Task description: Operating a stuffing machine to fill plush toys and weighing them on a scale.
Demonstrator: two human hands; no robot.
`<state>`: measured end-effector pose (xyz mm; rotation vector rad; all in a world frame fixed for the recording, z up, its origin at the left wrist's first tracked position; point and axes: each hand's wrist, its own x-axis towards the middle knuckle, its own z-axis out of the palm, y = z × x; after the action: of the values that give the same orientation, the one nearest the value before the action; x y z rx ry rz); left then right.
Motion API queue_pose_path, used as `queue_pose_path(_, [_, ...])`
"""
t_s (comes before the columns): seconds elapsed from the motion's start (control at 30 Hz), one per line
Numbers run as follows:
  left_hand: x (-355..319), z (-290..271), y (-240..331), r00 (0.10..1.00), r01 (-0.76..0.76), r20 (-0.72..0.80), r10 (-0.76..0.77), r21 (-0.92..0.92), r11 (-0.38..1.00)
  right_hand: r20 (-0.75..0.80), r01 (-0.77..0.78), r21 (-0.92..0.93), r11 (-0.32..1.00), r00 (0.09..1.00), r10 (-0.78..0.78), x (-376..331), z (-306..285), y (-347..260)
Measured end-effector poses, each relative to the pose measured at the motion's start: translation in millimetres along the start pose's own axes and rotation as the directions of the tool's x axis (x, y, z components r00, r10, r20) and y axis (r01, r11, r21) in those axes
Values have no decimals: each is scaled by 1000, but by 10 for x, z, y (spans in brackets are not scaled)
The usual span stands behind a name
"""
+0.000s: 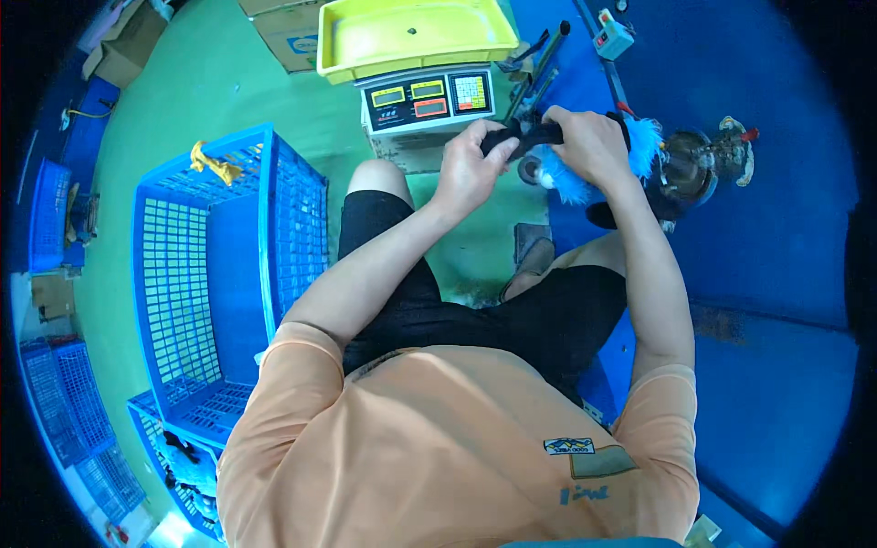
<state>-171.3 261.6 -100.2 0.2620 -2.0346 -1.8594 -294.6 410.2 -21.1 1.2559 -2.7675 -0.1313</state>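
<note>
In front of me, my left hand and my right hand are both closed on a soft black piece, fingers pinched around it. The black piece stretches between the hands and looks like part of a fluffy blue plush toy. Blue fur shows under and to the right of my right hand, and a small white patch shows below it. My right hand hides much of the toy, so where the black piece joins it cannot be made out.
A weighing scale with a yellow tray stands just beyond my hands. To my left is a tall blue plastic crate with a yellow cloth on its rim. A metal machine part sits on the blue surface at right.
</note>
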Motion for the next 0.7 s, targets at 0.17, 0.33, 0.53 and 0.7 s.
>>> queue_pose_path(0.17, [73, 31, -67, 986, 164, 36, -160, -204, 965, 24, -34, 4, 999, 999, 34, 26, -46, -96])
queue_pose_path(0.33, [260, 82, 5, 921, 389, 219, -323, -593, 705, -321, 150, 6, 989, 937, -141, -144, 254, 525])
queue_pose_path(0.53, [389, 303, 112, 809, 586, 546, -219, -712, 387, -148, -59, -53, 997, 988, 50, -292, 224, 804])
queue_pose_path(0.7, [478, 302, -201, 856, 485, 507, -100, -720, 497, -33, -59, -26, 998, 998, 58, -192, 102, 485])
